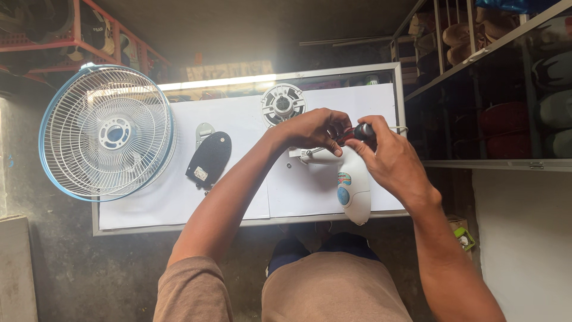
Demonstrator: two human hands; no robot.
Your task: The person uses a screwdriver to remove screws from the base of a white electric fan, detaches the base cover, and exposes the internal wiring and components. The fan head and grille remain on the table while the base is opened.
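White table (155,209) bears fan grille (107,132), black cover (210,158); both hands (313,128) (387,158) closed on screwdriver (356,132) over fan body (353,191)

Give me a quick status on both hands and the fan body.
Right hand grips screwdriver. Left hand steadies its tip. White fan body lies beneath. Fan grille off left, clear.

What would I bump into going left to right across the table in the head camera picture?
Fan guard → black oval plate → round white motor cover → left hand → screwdriver → right hand.
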